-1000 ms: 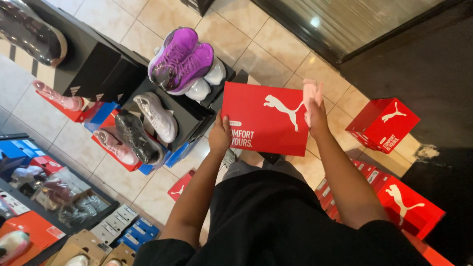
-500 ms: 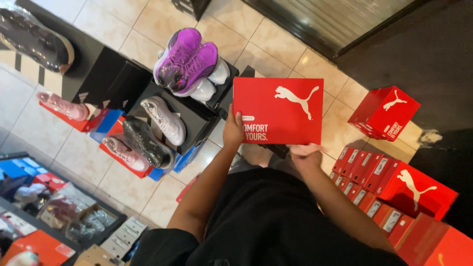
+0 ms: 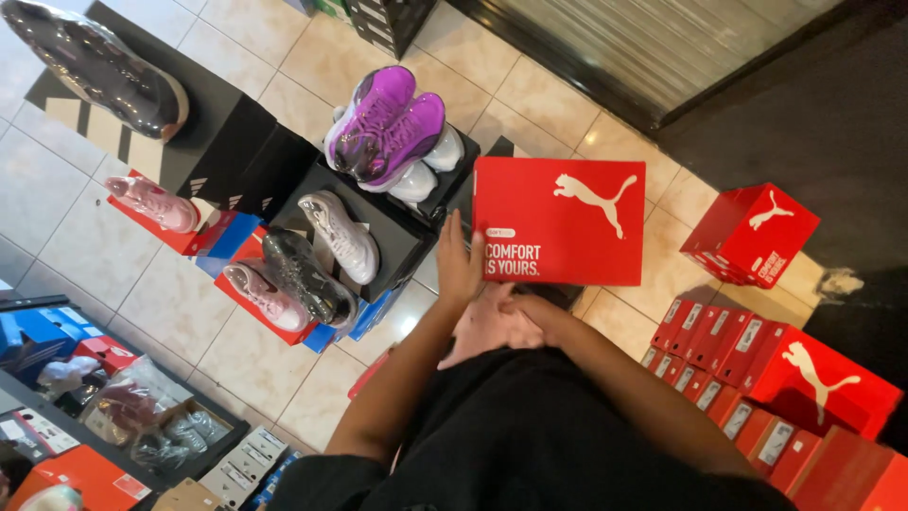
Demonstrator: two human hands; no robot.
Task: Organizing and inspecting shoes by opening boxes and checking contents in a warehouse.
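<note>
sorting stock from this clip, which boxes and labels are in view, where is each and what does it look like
red shoebox lid: flat rectangle, white animal logo and lettering, held by left hand.
lone red box: on tiles at right, tilted, white logo.
red box stack: lower right, white end labels.
black boxes: upper left, white stripes, shoes on top.
blue boxes: left edge.

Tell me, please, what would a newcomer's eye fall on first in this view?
Probably the red shoebox held up mid-frame, the left hand on its near edge and the right hand just beneath. Next, the purple sneakers on black boxes to the left, and stacked red boxes at right.
</note>
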